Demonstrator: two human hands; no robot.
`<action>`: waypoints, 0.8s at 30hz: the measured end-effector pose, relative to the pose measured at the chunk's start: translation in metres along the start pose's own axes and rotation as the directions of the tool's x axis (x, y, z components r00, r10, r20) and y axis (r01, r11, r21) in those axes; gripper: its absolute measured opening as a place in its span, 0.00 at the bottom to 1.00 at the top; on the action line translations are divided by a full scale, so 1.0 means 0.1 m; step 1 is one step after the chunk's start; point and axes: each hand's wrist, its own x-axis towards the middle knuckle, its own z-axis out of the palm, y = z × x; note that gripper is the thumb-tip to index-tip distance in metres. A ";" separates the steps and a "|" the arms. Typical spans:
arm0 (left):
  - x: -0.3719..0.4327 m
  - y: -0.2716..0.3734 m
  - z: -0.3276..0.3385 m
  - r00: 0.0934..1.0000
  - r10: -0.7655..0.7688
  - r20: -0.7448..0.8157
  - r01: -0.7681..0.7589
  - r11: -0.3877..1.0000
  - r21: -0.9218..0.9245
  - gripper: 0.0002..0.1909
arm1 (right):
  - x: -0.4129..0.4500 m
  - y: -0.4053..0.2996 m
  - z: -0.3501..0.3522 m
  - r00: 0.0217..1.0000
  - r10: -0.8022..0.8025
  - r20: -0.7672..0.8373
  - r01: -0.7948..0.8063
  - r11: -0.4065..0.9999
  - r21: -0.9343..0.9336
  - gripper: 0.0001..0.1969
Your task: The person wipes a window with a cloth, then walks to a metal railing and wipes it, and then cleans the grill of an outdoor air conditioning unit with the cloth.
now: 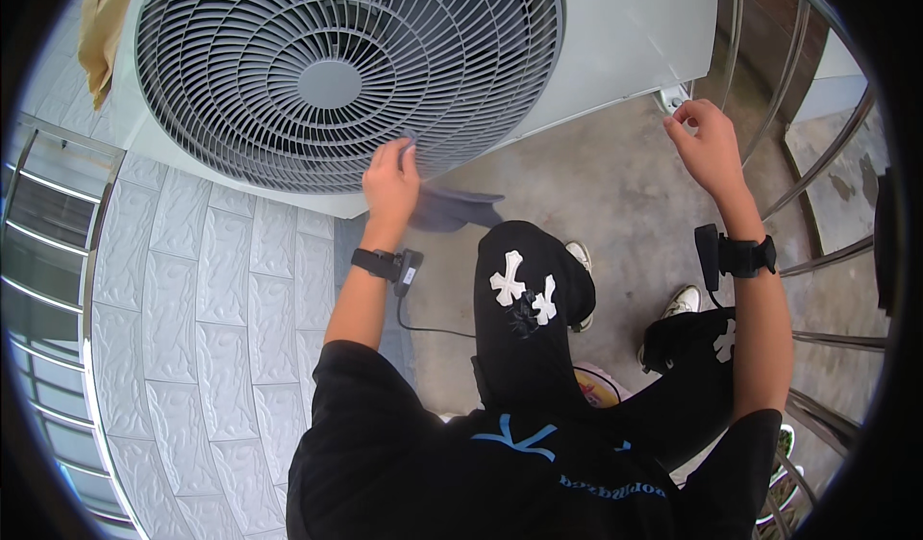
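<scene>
My left hand (388, 183) pinches a grey cloth (458, 208) in front of the lower part of a round fan grille (469, 57). Blurred, the cloth hangs down beside my fingers, past the lower edge of the white outdoor air-conditioner unit (627, 28). My right hand (703, 136) is raised near a white mounting foot (670, 98) with a bolt, at the unit's lower right corner. Its thumb and index finger curl together into a ring, and I see nothing held in them. Whether that hand touches the foot is unclear.
Curved metal railing bars (829, 158) run along the right. White brick-pattern wall tiles (231, 309) and a barred window (50, 266) are on the left. Brown paper or cardboard (104, 28) hangs at upper left. Potted plants (782, 461) stand at lower right. Underfoot is a concrete floor (562, 172).
</scene>
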 end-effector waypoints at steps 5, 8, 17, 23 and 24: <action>0.25 0.03 -0.28 0.977 -0.034 -0.212 0.021 0.998 -0.061 0.07 | 0.03 0.09 -0.04 1.000 0.005 0.000 -0.005 1.000 -0.017 0.14; 0.27 0.01 -0.31 0.983 -0.042 -0.178 0.038 0.999 -0.026 0.09 | 0.05 0.13 -0.04 1.000 0.014 -0.017 -0.014 0.999 -0.035 0.14; 0.29 0.00 -0.32 0.989 0.002 -0.148 -0.005 1.000 -0.015 0.14 | 0.07 0.09 0.04 1.000 0.020 0.025 -0.019 0.999 -0.027 0.13; 0.36 0.03 -0.29 0.992 -0.071 -0.106 0.073 0.997 0.007 0.15 | 0.05 0.11 0.02 1.000 -0.006 0.000 0.006 1.000 -0.019 0.13; 0.36 0.03 -0.28 0.992 -0.065 -0.111 0.067 0.998 0.017 0.15 | 0.05 0.10 0.01 1.000 -0.004 0.000 0.004 1.000 -0.022 0.13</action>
